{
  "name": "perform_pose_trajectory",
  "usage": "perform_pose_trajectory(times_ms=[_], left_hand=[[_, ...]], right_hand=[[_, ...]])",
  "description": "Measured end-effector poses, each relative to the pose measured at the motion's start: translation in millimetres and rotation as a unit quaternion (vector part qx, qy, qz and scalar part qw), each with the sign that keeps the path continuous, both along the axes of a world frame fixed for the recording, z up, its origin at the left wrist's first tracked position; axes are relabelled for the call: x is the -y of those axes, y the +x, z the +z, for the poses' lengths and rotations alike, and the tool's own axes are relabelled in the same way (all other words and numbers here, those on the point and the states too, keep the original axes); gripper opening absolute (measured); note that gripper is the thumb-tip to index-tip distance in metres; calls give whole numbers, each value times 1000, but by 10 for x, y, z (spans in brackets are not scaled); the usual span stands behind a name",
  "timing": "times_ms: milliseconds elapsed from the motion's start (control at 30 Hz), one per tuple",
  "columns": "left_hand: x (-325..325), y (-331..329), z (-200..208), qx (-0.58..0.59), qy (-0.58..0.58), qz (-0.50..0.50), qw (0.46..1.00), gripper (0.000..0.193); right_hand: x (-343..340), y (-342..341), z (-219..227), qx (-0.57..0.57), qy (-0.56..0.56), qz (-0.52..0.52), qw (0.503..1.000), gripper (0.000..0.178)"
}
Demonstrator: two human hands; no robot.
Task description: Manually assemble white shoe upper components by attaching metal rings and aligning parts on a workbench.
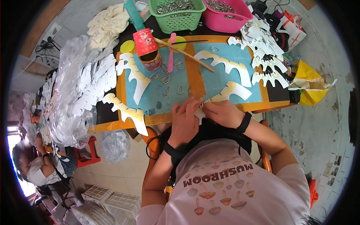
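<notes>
My left hand (186,122) and my right hand (225,112) meet at the table's front edge, fingers closed and pinched together. Between them shows a small part of a white cut-out piece (200,113); the fingers hide most of it. Just beyond my right hand, a white scalloped piece (235,90) with a yellowish edge lies on the blue mat (153,107). Similar pieces lie at the far right (227,64), at the left (138,83) and over the front left edge (131,115). Several metal oval rings (167,90) are scattered on the mat's left half.
A green basket (180,18) and a pink basket (227,22) of metal rings stand at the back. Near them are a red cup (145,42), a wooden stick (187,56) and a pink spatula (171,52). White pieces (262,41) pile up right. Another person (43,168) sits far left.
</notes>
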State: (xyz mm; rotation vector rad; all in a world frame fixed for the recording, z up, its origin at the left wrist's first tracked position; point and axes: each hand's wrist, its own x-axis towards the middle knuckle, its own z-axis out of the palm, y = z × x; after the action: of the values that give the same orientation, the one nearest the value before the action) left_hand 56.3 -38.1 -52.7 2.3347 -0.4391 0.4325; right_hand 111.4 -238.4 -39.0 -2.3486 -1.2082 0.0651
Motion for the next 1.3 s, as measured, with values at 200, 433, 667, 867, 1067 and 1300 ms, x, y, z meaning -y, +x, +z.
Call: perform_pose_trajectory(times_ms=[200, 433, 667, 867, 1067, 1300], left_hand=[[97, -275, -99, 93, 39, 28, 994, 50], [96, -299, -153, 89, 136, 37, 986, 41], [104, -324, -187, 80, 191, 36, 978, 42], [133, -351, -196, 86, 175, 37, 980, 42], [151, -326, -171, 82, 138, 39, 986, 47], [171, -311, -103, 50, 117, 53, 991, 45]], right_hand=[[27, -100, 93, 121, -29, 40, 991, 19], [-14, -114, 81, 94, 11, -8, 995, 20], [-52, -195, 154, 56, 111, -97, 987, 17], [-250, -244, 67, 42, 138, -218, 965, 16], [-301, -233, 57, 114, 38, -210, 970, 13], [-284, -234, 45, 130, 57, -204, 969, 9]])
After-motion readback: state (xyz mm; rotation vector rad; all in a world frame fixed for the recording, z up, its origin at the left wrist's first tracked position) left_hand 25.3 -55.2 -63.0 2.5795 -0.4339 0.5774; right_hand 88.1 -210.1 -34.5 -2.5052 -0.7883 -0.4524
